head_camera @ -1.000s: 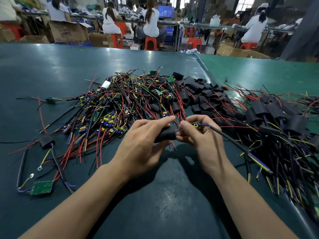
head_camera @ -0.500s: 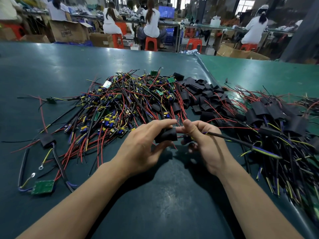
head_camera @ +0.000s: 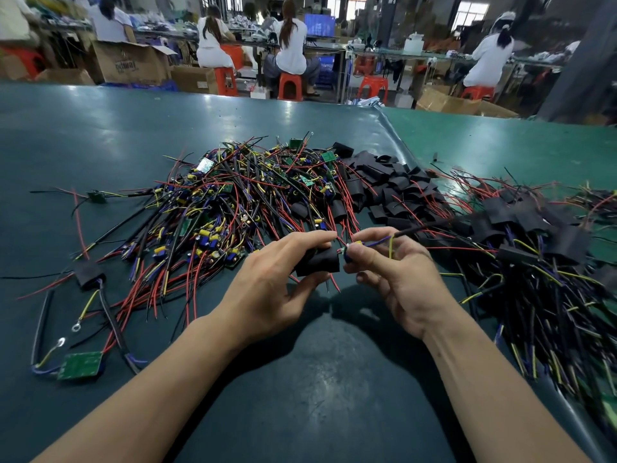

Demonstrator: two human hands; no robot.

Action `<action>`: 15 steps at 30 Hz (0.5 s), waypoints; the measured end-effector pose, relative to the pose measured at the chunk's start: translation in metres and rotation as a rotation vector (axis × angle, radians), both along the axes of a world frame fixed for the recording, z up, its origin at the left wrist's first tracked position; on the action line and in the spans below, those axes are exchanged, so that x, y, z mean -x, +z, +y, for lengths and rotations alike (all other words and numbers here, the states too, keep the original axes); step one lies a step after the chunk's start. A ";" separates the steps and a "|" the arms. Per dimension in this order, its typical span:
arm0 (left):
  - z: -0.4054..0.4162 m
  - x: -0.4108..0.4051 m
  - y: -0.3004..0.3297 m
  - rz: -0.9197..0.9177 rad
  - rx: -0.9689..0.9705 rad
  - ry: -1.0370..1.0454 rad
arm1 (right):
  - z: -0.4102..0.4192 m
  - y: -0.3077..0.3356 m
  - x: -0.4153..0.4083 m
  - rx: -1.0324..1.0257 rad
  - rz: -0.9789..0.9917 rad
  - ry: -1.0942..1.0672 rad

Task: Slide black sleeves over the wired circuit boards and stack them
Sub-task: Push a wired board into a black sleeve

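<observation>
My left hand (head_camera: 270, 282) grips a black sleeve (head_camera: 319, 262) between thumb and fingers, just above the green table. My right hand (head_camera: 397, 279) pinches the end of a wired circuit board (head_camera: 350, 250) at the sleeve's right mouth; its black cable with yellow and purple leads runs off to the right. Red wires poke out below the sleeve. Behind my hands lies a tangled pile of bare wired boards (head_camera: 233, 202). Loose black sleeves (head_camera: 384, 188) are heaped right of it. Sleeved boards (head_camera: 527, 235) are stacked at the far right.
One sleeved board (head_camera: 88, 275) and a bare green board (head_camera: 80, 365) with ring-terminal wires lie at the left. Another small board (head_camera: 96, 196) sits further back left. A seam (head_camera: 400, 142) divides the dark mat from a lighter green one. People work at benches behind.
The board end has come back up to the sleeve's right mouth, and my right hand has shifted its pinch onto it. The cable now trails higher to the right.
</observation>
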State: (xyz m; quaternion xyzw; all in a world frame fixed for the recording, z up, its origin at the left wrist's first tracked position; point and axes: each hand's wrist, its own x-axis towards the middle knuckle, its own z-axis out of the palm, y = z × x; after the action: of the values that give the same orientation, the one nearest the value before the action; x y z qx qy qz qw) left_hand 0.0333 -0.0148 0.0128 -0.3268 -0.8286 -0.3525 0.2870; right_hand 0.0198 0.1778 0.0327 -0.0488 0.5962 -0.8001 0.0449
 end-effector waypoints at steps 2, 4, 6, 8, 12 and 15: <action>0.000 0.001 -0.001 0.006 -0.017 0.008 | -0.004 -0.001 -0.001 0.067 -0.046 0.028; -0.001 0.002 -0.001 0.013 -0.044 0.025 | -0.003 -0.001 -0.001 0.113 -0.088 0.056; -0.002 0.003 -0.002 0.014 -0.060 0.029 | -0.001 0.000 0.000 0.109 -0.091 0.064; -0.002 0.004 -0.003 0.004 -0.072 0.015 | -0.002 -0.001 0.001 0.075 -0.065 0.047; -0.002 0.005 -0.004 0.001 -0.085 -0.012 | -0.004 -0.001 0.000 -0.023 0.003 0.024; -0.002 0.005 -0.005 -0.009 -0.085 -0.009 | -0.001 -0.002 -0.001 -0.170 0.067 0.008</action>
State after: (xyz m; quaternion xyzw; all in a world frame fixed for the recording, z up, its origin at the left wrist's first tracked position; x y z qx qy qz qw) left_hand 0.0278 -0.0167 0.0082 -0.3164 -0.8127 -0.3900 0.2955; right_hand 0.0209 0.1763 0.0310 -0.0738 0.6628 -0.7444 0.0321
